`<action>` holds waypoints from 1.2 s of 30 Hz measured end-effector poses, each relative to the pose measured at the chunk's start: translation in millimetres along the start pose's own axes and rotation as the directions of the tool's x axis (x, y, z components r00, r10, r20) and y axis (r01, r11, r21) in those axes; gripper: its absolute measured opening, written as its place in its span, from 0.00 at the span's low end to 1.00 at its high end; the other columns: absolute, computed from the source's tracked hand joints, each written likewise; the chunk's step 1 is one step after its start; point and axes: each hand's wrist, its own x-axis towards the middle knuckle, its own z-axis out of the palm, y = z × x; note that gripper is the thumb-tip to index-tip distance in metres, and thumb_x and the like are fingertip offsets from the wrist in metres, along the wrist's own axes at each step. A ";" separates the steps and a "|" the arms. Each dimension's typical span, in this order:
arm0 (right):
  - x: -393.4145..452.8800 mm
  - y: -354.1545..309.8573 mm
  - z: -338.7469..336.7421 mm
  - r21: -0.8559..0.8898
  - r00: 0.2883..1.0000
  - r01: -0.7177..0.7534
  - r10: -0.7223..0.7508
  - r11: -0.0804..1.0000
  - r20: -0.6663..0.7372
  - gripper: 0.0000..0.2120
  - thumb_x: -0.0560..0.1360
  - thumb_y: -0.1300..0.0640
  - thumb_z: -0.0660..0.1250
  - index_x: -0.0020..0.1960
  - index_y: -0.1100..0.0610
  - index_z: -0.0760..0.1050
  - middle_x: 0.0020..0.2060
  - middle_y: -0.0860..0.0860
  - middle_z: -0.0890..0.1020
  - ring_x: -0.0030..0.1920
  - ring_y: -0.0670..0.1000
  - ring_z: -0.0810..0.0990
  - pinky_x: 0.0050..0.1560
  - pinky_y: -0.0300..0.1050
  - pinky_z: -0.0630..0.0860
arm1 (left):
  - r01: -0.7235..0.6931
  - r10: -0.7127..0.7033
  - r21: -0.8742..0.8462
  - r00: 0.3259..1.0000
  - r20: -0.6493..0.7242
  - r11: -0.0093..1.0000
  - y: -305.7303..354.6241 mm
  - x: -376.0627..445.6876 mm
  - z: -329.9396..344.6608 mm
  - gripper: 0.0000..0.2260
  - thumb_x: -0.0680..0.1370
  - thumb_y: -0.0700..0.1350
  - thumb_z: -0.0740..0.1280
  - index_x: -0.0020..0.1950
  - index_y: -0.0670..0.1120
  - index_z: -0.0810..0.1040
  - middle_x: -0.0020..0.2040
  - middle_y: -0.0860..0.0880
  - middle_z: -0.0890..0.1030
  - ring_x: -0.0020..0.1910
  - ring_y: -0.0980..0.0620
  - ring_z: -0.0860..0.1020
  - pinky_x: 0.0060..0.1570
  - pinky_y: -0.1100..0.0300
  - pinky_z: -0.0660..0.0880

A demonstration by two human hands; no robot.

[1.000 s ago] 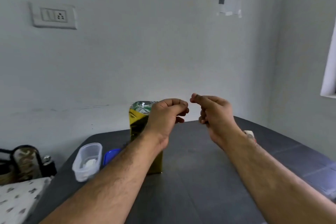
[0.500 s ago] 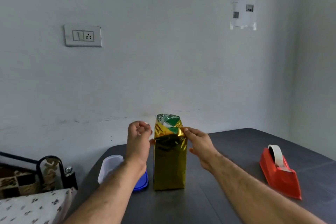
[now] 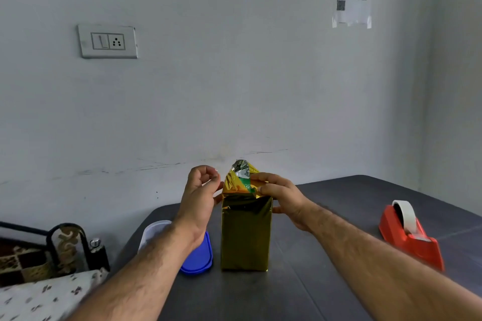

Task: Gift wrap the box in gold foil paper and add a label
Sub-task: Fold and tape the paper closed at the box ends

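The box [image 3: 245, 232] stands upright on the dark table [image 3: 336, 206], its sides covered in gold foil paper. At its top the foil is partly folded, and silver lining and a green patch of the box show. My right hand [image 3: 284, 195] grips the top right of the box, fingers laid over the folded foil and thumb on the side. My left hand [image 3: 200, 198] hovers just left of the top with fingers curled, pinching what looks like a small pale piece of tape [image 3: 216, 170]. No label is in view.
A red tape dispenser [image 3: 412, 240] with a white roll sits to the right. A blue lid [image 3: 199, 258] and a clear plastic container [image 3: 154, 229] lie left of the box, partly under my left forearm. A black bottle [image 3: 97, 255] and patterned cloth [image 3: 39, 297] are at far left.
My view dropped and shifted, bringing the dispenser in. Both hands went from pinching together in the air down to the box top; my right hand now lies over the fold.
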 end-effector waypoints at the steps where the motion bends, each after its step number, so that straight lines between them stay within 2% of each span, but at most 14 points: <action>1: 0.1 -1.0 -0.5 -0.006 1.000 -0.001 0.001 1.000 0.009 0.25 0.65 0.49 0.72 0.62 0.39 0.84 0.62 0.48 0.83 0.63 0.51 0.80 0.60 0.56 0.76 | -0.001 0.000 0.023 1.000 0.024 1.000 0.6 0.8 0.2 0.05 0.85 0.40 0.65 0.59 0.48 0.77 0.60 0.46 0.80 0.60 0.46 0.82 0.57 0.47 0.82; 4: -0.7 -3.4 -0.6 -0.023 1.000 0.007 -0.007 1.000 0.028 0.29 0.64 0.49 0.71 0.65 0.41 0.82 0.62 0.47 0.82 0.60 0.49 0.79 0.51 0.50 0.73 | -0.003 -0.002 0.058 0.997 0.076 0.998 5.4 1.9 1.1 0.06 0.85 0.40 0.64 0.62 0.46 0.76 0.59 0.46 0.79 0.61 0.46 0.82 0.56 0.49 0.82; 8: 0.6 -3.9 -1.0 -0.009 0.999 0.018 -0.017 1.000 0.051 0.30 0.63 0.50 0.72 0.66 0.43 0.82 0.62 0.46 0.82 0.59 0.48 0.79 0.49 0.48 0.72 | 0.047 -0.065 0.140 0.990 0.127 0.989 17.2 9.9 0.8 0.04 0.86 0.46 0.65 0.58 0.48 0.78 0.59 0.48 0.80 0.63 0.45 0.80 0.56 0.47 0.79; 10: 2.0 -1.8 -1.9 -0.004 0.998 0.013 -0.013 1.000 0.058 0.30 0.63 0.50 0.73 0.65 0.42 0.82 0.63 0.46 0.82 0.61 0.49 0.79 0.50 0.49 0.72 | 0.010 -0.043 0.235 0.990 0.137 0.972 28.8 16.3 2.1 0.05 0.85 0.48 0.65 0.55 0.49 0.80 0.58 0.50 0.81 0.62 0.48 0.79 0.57 0.48 0.75; 13: 7.2 2.5 -1.8 0.001 0.998 0.000 0.000 1.000 0.061 0.29 0.62 0.50 0.75 0.64 0.42 0.83 0.63 0.46 0.82 0.63 0.51 0.79 0.53 0.52 0.74 | -0.082 0.012 0.326 0.977 0.213 0.942 55.7 31.8 13.4 0.09 0.84 0.49 0.68 0.51 0.46 0.84 0.59 0.52 0.84 0.62 0.58 0.78 0.61 0.55 0.67; 16: 12.8 7.1 1.8 -0.009 0.998 0.000 0.001 1.000 0.066 0.32 0.59 0.47 0.77 0.64 0.40 0.83 0.63 0.45 0.83 0.65 0.52 0.79 0.64 0.60 0.76 | -0.050 -0.141 0.516 0.936 0.324 0.855 75.9 51.1 34.8 0.12 0.78 0.53 0.75 0.45 0.45 0.88 0.67 0.50 0.81 0.70 0.53 0.73 0.69 0.54 0.63; 18: 14.1 7.9 3.0 -0.018 0.998 -0.003 0.004 1.000 0.062 0.35 0.59 0.46 0.78 0.67 0.42 0.81 0.63 0.45 0.83 0.66 0.52 0.79 0.66 0.61 0.75 | 0.016 -0.282 0.669 0.914 0.291 0.743 78.4 61.3 48.4 0.11 0.74 0.53 0.78 0.46 0.46 0.89 0.68 0.49 0.81 0.70 0.51 0.71 0.73 0.48 0.62; 19: 14.0 7.7 2.7 -0.020 0.998 -0.004 0.005 1.000 0.056 0.35 0.60 0.47 0.77 0.68 0.43 0.80 0.63 0.46 0.83 0.65 0.52 0.79 0.65 0.60 0.75 | 0.042 -0.328 0.725 0.909 0.258 0.688 77.6 65.0 53.8 0.11 0.73 0.51 0.79 0.49 0.46 0.89 0.68 0.48 0.80 0.69 0.50 0.70 0.71 0.48 0.63; 21: 13.0 6.9 2.8 -0.013 0.999 -0.006 0.007 1.000 0.044 0.34 0.61 0.49 0.76 0.68 0.45 0.79 0.62 0.47 0.83 0.64 0.52 0.80 0.64 0.59 0.75 | 0.076 -0.398 0.811 0.895 0.201 0.581 74.8 69.3 59.8 0.16 0.72 0.48 0.80 0.57 0.44 0.86 0.72 0.46 0.77 0.73 0.47 0.69 0.69 0.47 0.65; 23: 11.4 5.7 2.7 -0.010 0.999 0.002 -0.002 1.000 0.043 0.35 0.61 0.50 0.76 0.69 0.47 0.78 0.61 0.48 0.84 0.63 0.51 0.80 0.61 0.56 0.77 | 0.103 -0.456 0.855 0.874 0.165 0.508 72.7 69.8 61.9 0.22 0.73 0.46 0.79 0.65 0.42 0.81 0.77 0.44 0.72 0.79 0.43 0.64 0.74 0.45 0.63; 26: 9.0 2.8 3.2 -0.023 0.999 0.009 -0.008 1.000 0.049 0.37 0.61 0.50 0.75 0.71 0.48 0.78 0.62 0.49 0.83 0.61 0.50 0.81 0.55 0.51 0.77 | 0.132 -0.480 0.877 0.869 0.122 0.462 68.7 72.3 59.7 0.26 0.74 0.44 0.79 0.70 0.41 0.76 0.78 0.43 0.70 0.80 0.41 0.64 0.78 0.43 0.62; 31: 7.2 2.1 0.9 -0.050 0.999 0.011 -0.009 0.999 0.040 0.35 0.61 0.50 0.75 0.69 0.46 0.80 0.61 0.48 0.82 0.62 0.52 0.80 0.58 0.55 0.77 | 0.134 -0.467 0.891 0.879 0.095 0.433 64.9 71.2 58.8 0.29 0.73 0.44 0.80 0.71 0.42 0.74 0.76 0.43 0.71 0.77 0.42 0.67 0.68 0.49 0.67; 36: 1.6 -4.5 5.6 -0.049 0.998 0.014 -0.011 0.999 0.059 0.35 0.61 0.50 0.74 0.69 0.47 0.79 0.59 0.47 0.82 0.55 0.46 0.79 0.48 0.47 0.75 | 0.134 -0.475 0.907 0.877 0.079 0.399 68.1 72.0 58.6 0.27 0.75 0.43 0.79 0.70 0.39 0.75 0.75 0.42 0.73 0.77 0.42 0.68 0.74 0.45 0.65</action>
